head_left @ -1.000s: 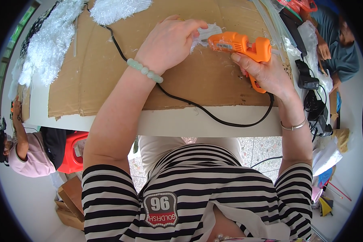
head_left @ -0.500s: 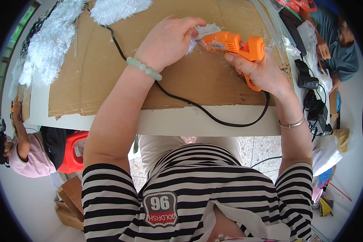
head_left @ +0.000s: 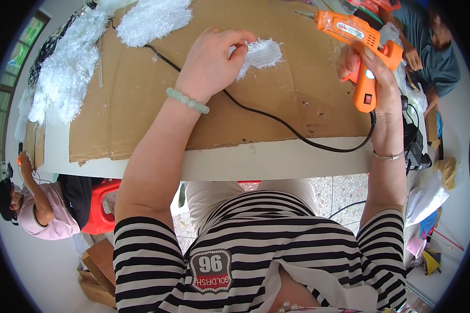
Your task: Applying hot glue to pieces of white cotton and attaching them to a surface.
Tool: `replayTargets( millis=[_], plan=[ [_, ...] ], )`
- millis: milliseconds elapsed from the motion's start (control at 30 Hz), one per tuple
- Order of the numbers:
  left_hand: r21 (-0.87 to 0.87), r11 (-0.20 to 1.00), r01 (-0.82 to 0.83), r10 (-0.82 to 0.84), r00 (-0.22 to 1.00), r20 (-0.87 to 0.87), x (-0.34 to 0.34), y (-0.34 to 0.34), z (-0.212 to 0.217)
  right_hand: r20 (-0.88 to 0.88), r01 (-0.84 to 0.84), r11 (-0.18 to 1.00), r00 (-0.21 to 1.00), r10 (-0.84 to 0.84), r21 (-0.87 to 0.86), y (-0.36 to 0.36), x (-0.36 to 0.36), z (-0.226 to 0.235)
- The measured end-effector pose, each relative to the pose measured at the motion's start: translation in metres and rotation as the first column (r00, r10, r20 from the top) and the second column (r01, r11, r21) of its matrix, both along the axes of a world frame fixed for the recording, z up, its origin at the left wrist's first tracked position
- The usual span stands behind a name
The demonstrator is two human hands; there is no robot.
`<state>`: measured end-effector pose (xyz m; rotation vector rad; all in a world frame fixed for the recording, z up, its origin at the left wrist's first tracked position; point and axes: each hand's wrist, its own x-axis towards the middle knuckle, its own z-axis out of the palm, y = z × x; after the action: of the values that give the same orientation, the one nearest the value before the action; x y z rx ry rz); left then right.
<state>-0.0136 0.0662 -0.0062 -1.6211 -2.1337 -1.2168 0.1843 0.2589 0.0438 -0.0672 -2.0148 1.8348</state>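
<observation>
My right hand [head_left: 373, 78] is wrapped round the handle of an orange hot glue gun [head_left: 352, 31], raised at the right with its nozzle pointing to the left. A black cord runs from the bottom of its handle across the cardboard. Over the middle of the cardboard, my left hand [head_left: 212, 60] pinches the left end of a small piece of white fringed material [head_left: 263, 53] between thumb and fingers. The pinched edge is hidden by the fingertips.
Brown cardboard [head_left: 318, 104] covers most of the white table [head_left: 277, 167]. White shaggy pieces [head_left: 154, 23] lie at the far left. Black power adapters [head_left: 415, 146] sit by the right edge. One co-worker [head_left: 47, 208] sits at the left, another [head_left: 428, 52] at the far right.
My right hand has drawn the glue gun away from the white piece, up and to the right, turning it. My left hand stays at the piece, which is now more exposed.
</observation>
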Motion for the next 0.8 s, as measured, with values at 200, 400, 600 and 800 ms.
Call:
replayTargets(
  millis=[200,400,600,800],
  plan=[
    [-0.099,0.995,0.007,-0.03,0.972,-0.234,0.009,-0.002,0.006,0.135,0.159,0.982,0.98,-0.145,-0.103,-0.016,-0.022,0.0],
    [-0.146,0.989,-0.025,-0.044,0.894,-0.447,0.019,0.007,0.007,0.143,0.269,0.937,0.96,-0.242,-0.222,-0.028,-0.053,-0.009],
    [-0.103,0.991,-0.082,0.038,0.927,-0.372,0.022,0.014,0.003,0.12,0.328,0.87,0.945,-0.305,-0.369,-0.023,-0.068,-0.026],
    [-0.076,0.983,-0.169,0.154,0.974,-0.166,0.009,0.015,-0.005,0.146,0.329,0.861,0.944,-0.295,-0.389,-0.017,-0.063,-0.032]
  ],
)
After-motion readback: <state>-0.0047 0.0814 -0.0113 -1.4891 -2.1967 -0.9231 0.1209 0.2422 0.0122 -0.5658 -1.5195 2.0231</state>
